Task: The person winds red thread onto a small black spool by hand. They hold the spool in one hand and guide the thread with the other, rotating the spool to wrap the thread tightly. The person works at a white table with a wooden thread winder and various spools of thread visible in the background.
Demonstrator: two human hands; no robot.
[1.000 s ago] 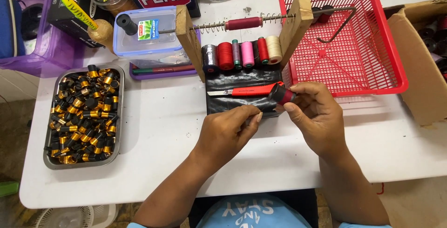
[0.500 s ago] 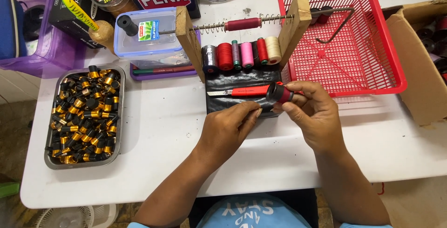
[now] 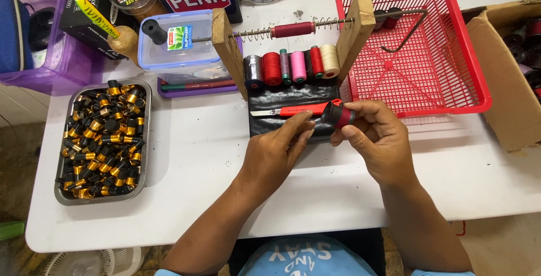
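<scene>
My right hand (image 3: 378, 136) holds a small black cylinder with a red wrapped band (image 3: 340, 115) between thumb and fingers, just above a black mat (image 3: 265, 98). The pinched fingertips of my left hand (image 3: 275, 153) are at the cylinder's left end; whether they hold a thread I cannot make out. A red-handled knife (image 3: 296, 110) lies on the mat just beyond my fingers. Behind it stands a row of thread spools (image 3: 293, 65) in black, red, pink and cream, under a wooden jig (image 3: 228, 50) with a spring rod that carries a dark red spool (image 3: 292, 29).
A metal tray (image 3: 144, 141) of several black and gold rings sits at the left. A red plastic basket (image 3: 476, 62) lies at the right, with a cardboard box (image 3: 499, 79) beyond it. A clear lidded tub (image 3: 174, 48) and a purple bin (image 3: 67, 73) stand at the back left.
My left fingertips have moved slightly up toward the cylinder. My right hand and everything else have stayed put.
</scene>
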